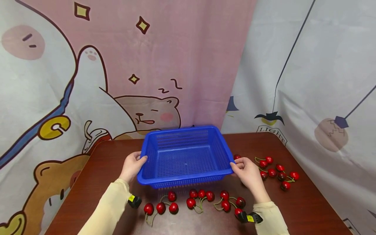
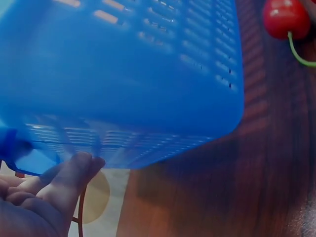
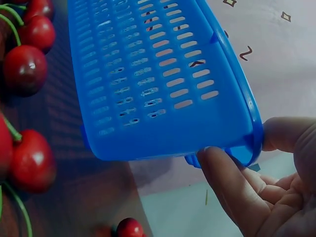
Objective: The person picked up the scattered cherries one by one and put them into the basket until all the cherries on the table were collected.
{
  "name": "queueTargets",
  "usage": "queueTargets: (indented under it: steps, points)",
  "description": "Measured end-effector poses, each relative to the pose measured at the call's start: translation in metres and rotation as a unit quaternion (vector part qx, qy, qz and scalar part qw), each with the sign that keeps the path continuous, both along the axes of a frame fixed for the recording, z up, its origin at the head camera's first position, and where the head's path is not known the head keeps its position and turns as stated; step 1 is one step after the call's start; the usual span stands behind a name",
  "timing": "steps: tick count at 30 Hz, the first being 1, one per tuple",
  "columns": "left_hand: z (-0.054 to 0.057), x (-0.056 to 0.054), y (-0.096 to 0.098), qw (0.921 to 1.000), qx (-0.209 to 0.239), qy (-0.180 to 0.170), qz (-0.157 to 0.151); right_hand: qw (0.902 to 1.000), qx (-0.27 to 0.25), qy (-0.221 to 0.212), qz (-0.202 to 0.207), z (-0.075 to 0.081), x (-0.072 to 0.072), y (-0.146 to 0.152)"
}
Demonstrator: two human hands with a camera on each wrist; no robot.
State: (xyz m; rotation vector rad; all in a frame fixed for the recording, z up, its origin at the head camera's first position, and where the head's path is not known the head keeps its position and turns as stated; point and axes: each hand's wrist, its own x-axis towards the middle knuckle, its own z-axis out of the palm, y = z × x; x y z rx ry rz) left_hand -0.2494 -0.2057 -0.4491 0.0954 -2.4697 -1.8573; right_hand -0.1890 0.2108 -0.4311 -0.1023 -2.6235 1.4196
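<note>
A blue plastic basket [image 1: 185, 180] with slotted walls is held between both hands, its inside bare in the head view. My left hand [image 1: 132, 165] grips the left rim, thumb on top and fingers beneath. On the opposite side my right hand [image 1: 248, 173] pinches the right rim near the front corner. The right wrist view shows the right thumb and fingers [image 3: 232, 192] at the basket's corner. Beneath the basket wall in the left wrist view are the left fingers [image 2: 74, 173]. Several red cherries [image 1: 173, 208] with green stems lie in front of the basket.
More cherries [image 1: 271, 172] lie to the right, beyond my right hand. The brown table [image 1: 100, 173] ends at a cartoon-printed curtain [image 1: 191, 65] behind and at the sides. Wrist cameras [image 1: 134, 201] are strapped at both sleeves.
</note>
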Motion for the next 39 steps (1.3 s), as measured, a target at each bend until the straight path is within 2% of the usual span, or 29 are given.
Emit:
queueTargets:
  steps: [12,20,25,31,39]
  points:
    - [-0.012,-0.011,0.004,0.9976,-0.066,0.019,0.009,0.9995,0.022,-0.022,0.002,-0.015,0.0,0.005]
    - [-0.02,-0.011,0.004,0.994,-0.102,0.038,0.014,0.9993,0.021,-0.03,0.007,-0.02,0.001,0.006]
    - [-0.021,-0.01,0.006,0.9906,-0.124,0.054,0.02,0.9991,0.024,-0.034,0.009,-0.022,0.002,0.007]
    - [-0.023,-0.009,0.007,0.9858,-0.156,0.057,0.026,0.9991,0.024,-0.034,0.011,-0.024,0.001,0.009]
    - [-0.024,-0.01,0.007,0.9843,-0.163,0.064,0.027,0.9989,0.032,-0.03,0.016,-0.026,0.0,0.01]
